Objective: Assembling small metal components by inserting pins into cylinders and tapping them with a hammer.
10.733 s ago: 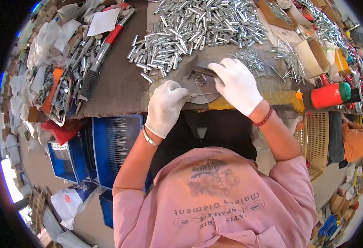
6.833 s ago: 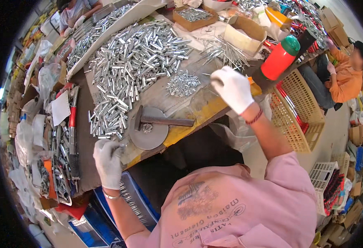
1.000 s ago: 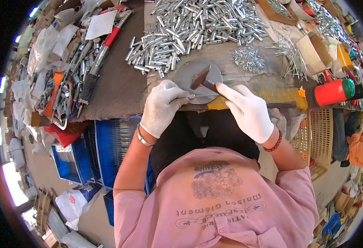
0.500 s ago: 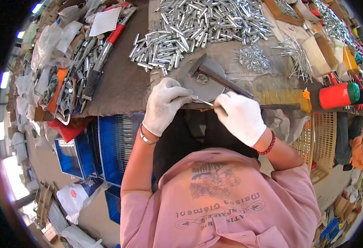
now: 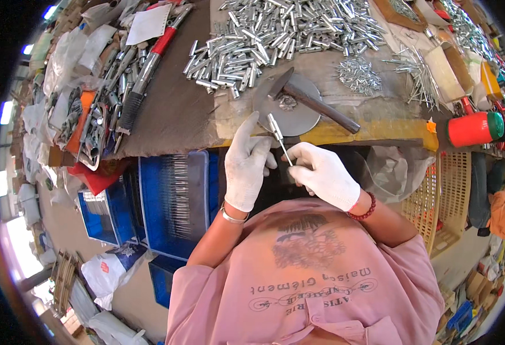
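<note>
Both hands wear white gloves near the frame's centre: the left hand (image 5: 248, 164) and right hand (image 5: 323, 174) together pinch a thin metal pin (image 5: 279, 138) between their fingertips, just below the bench (image 5: 172, 109) edge. Above them a hammer (image 5: 310, 102) lies on a round metal disc (image 5: 290, 112). A heap of small metal tubes (image 5: 275, 31) fills the upper middle.

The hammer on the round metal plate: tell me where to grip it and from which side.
Grip the hammer by the free end of its dark handle, coming from the right-hand side. The head lies on the round metal plate, and the handle slants away from it, ending clear of the plate and nearest the right hand.
</note>
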### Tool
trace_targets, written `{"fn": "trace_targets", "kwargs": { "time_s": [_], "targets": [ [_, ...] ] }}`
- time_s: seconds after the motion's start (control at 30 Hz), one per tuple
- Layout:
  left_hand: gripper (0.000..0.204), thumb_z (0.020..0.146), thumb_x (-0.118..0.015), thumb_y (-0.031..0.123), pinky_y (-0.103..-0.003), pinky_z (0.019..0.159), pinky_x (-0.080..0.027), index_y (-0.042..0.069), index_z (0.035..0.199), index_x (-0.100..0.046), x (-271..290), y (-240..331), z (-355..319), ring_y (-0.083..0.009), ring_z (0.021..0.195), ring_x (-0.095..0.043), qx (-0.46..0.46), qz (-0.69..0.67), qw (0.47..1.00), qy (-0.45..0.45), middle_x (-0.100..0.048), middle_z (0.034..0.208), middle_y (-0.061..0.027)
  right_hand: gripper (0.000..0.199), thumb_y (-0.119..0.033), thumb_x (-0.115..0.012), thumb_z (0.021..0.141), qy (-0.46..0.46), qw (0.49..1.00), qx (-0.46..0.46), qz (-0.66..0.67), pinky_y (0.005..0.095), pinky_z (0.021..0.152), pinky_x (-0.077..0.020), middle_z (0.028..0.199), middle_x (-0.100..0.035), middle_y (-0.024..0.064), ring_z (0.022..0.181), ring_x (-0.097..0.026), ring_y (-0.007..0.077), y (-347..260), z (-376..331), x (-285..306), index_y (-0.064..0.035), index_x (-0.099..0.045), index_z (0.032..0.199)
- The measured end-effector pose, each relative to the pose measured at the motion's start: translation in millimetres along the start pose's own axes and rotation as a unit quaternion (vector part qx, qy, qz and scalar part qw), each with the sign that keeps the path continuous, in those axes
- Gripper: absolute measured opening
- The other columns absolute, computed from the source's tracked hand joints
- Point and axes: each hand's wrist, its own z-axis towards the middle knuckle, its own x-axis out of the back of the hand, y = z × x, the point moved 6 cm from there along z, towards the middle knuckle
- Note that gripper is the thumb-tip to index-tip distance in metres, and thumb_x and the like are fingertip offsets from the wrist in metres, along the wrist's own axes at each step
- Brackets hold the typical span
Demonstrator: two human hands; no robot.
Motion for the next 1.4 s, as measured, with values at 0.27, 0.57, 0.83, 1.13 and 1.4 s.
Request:
{"fn": "trace_targets", "kwargs": {
  "time_s": [0.27,0.57,0.83,1.13,1.4],
  "targets": [
    [0.057,0.104,-0.063,0.005,-0.021,0.054,-0.047,0.003,0.158,-0.048,27.0,6.2,-15.6,-0.0049,0.066,-0.060,-0.010,-0.077,0.996,0.038,-0.075,0.093,-0.0038,0.025,-0.011,-0.072,0.094,-0.003,0.996,0.053,-0.075,0.0357,0.071,-0.0552,0.084,-0.070,0.0154,0.072,-0.069,0.0236,-15.6,4.5,-31.0,-0.0045,-0.069,0.118],
    [0.064,0.093,-0.076,0.010,-0.022,0.065,-0.046,0.001,0.151,-0.053,146.4,-34.3,-45.5,-0.0063,0.076,-0.058,-0.046,-0.133,0.967,0.212,-0.074,0.103,-0.0054,0.056,-0.001,-0.059,0.103,0.122,0.966,0.222,-0.056,0.0231,0.069,-0.0536,0.100,-0.065,0.0017,0.076,-0.059,0.0078,-32.5,19.2,-2.5,-0.0056,-0.053,0.158],
    [0.052,0.083,-0.084,0.019,-0.033,0.085,-0.060,-0.004,0.128,-0.071,331.9,-347.1,-129.8,-0.0208,0.099,-0.075,0.171,-0.069,0.818,0.544,-0.078,0.111,-0.0146,0.047,-0.006,-0.054,0.107,0.210,0.951,0.217,-0.065,0.0221,0.058,-0.0445,0.092,-0.060,0.0031,0.064,-0.046,0.0048,-24.5,35.8,21.6,-0.0002,-0.058,0.153],
    [0.046,0.081,-0.083,0.013,-0.042,0.100,-0.056,-0.002,0.124,-0.073,412.6,-448.7,-147.8,-0.0354,0.112,-0.075,0.204,0.098,0.767,0.600,-0.078,0.120,-0.0213,0.047,-0.006,-0.053,0.108,0.211,0.952,0.220,-0.039,0.0220,0.057,-0.0394,0.091,-0.057,0.0016,0.064,-0.040,0.0037,-23.0,37.7,21.9,-0.0009,-0.057,0.154],
    [0.048,0.092,-0.080,0.024,-0.046,0.107,-0.053,0.003,0.135,-0.071,410.6,-419.7,-141.5,-0.0395,0.126,-0.069,0.262,0.285,0.747,0.541,-0.073,0.136,-0.0223,0.044,-0.007,-0.057,0.105,0.223,0.950,0.206,-0.070,0.0227,0.059,-0.0451,0.092,-0.066,0.0023,0.062,-0.053,0.0064,-20.9,36.0,27.4,-0.0011,-0.062,0.149]
  ]
}}
